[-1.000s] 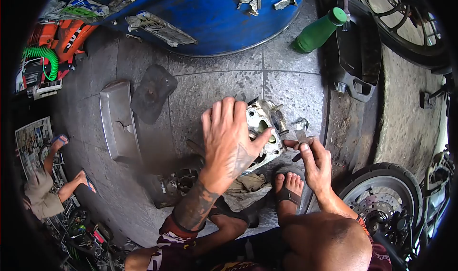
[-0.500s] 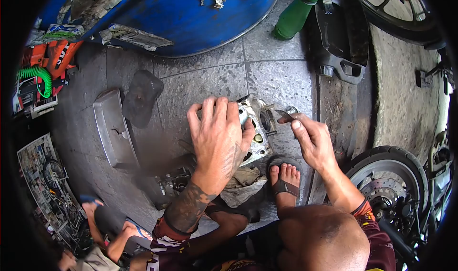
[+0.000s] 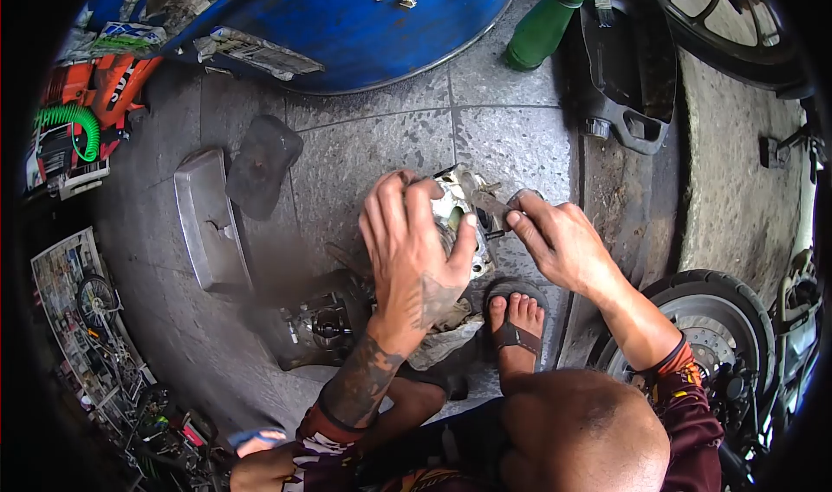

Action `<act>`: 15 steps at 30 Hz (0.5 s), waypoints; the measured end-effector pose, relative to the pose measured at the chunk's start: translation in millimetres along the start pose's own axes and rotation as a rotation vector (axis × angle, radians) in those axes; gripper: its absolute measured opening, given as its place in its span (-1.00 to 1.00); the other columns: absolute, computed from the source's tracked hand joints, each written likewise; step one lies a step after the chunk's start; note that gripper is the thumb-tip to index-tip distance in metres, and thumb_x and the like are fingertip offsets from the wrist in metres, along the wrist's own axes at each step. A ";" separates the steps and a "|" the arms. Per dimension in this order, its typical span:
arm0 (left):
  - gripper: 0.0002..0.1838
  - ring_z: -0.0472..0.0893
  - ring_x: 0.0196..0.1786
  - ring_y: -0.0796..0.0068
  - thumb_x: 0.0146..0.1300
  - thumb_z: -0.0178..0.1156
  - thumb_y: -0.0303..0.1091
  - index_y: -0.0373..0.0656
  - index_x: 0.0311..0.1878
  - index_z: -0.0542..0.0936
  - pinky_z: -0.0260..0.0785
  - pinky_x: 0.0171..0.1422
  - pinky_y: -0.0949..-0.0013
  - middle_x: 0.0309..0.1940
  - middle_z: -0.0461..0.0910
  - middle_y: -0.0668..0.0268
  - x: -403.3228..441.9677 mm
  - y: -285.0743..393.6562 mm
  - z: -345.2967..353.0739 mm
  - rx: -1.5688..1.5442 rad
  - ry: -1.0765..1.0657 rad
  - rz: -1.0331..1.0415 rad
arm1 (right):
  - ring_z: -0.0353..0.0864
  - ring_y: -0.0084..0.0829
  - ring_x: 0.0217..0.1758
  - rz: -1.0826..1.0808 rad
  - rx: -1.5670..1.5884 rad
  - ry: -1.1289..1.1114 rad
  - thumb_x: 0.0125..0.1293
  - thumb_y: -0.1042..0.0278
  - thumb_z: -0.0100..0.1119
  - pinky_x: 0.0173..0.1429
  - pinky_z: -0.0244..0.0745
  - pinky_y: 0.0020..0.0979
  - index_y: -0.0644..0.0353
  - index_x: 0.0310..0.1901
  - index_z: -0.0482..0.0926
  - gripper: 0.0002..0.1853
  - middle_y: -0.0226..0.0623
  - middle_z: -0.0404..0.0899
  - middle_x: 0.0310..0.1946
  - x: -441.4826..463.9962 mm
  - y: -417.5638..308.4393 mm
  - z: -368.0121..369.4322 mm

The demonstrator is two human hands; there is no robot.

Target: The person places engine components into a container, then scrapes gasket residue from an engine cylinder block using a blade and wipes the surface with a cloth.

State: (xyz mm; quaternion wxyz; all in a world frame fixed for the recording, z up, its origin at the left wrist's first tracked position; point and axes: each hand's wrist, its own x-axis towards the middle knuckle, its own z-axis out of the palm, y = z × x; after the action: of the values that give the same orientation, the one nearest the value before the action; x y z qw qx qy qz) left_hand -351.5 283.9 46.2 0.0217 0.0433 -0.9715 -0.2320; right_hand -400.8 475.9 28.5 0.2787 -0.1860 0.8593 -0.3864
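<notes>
My left hand (image 3: 409, 242) is wrapped over a metal engine cylinder head (image 3: 445, 206), its thumb along the near face. Fingers and palm cover much of the part's left side. Pinched in my right hand (image 3: 565, 242) is a flat metal scraper blade (image 3: 490, 202), its tip against or just over the part's right-hand opening; actual contact I cannot make out. A grimy grey rag (image 3: 444, 343) lies below the part, between my feet.
Left of me are a metal tray (image 3: 198, 241), a dark pad (image 3: 263, 167) and greasy engine parts (image 3: 322, 323). A blue drum (image 3: 347, 37), a green bottle (image 3: 544, 28) and a cut-open black container with a brush (image 3: 628, 76) stand ahead. A motorcycle wheel (image 3: 702, 336) is at right.
My right hand has brought the scraper blade left, over the cylinder head. My left hand has shifted a little right and its thumb has moved. The other person's legs at lower left are mostly out of view.
</notes>
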 end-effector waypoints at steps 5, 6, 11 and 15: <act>-0.50 0.38 0.20 -0.09 0.46 -0.22 -0.18 -0.43 0.19 0.41 0.13 0.38 0.03 0.12 0.41 -0.10 -6.0 -28.0 5.1 -0.111 0.139 -0.043 | 0.57 0.23 -0.39 0.034 -0.030 -0.028 0.49 0.16 -0.04 -0.22 0.43 0.11 0.25 -0.19 0.48 -0.72 0.15 0.51 -0.62 8.9 -3.4 7.6; -0.50 0.38 0.20 -0.09 0.46 -0.22 -0.18 -0.43 0.19 0.41 0.13 0.38 0.03 0.12 0.41 -0.10 -5.6 -32.2 7.5 -0.107 0.147 -0.050 | 0.57 0.23 -0.39 0.027 -0.037 -0.038 0.49 0.16 -0.04 -0.21 0.44 0.11 0.25 -0.19 0.48 -0.71 0.15 0.51 -0.62 11.4 -4.3 8.4; -0.48 0.47 0.11 -0.09 0.53 -0.32 -0.16 -0.38 0.12 0.52 0.14 0.37 -0.01 0.02 0.54 -0.06 -4.9 -41.6 13.2 -0.391 0.149 -0.182 | 0.58 0.22 -0.39 0.016 -0.161 -0.077 0.49 0.17 -0.04 -0.21 0.46 0.10 0.24 -0.23 0.50 -0.71 0.12 0.52 -0.62 15.7 -11.6 2.4; -0.45 0.50 0.12 -0.03 0.54 -0.34 -0.16 -0.35 0.00 0.61 0.08 0.45 0.00 0.00 0.60 0.02 -4.6 -41.8 13.3 -0.442 0.153 -0.224 | 0.59 0.20 -0.38 -0.020 -0.247 -0.129 0.49 0.17 -0.03 -0.20 0.47 0.08 0.25 -0.28 0.53 -0.69 0.09 0.53 -0.62 24.0 -12.6 -5.2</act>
State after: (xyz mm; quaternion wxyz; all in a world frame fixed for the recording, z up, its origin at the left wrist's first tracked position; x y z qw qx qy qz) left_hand -344.6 253.2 15.4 0.0783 0.1621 -0.8820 -0.4355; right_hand -421.4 458.1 32.9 0.3046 -0.2518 0.8788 -0.2675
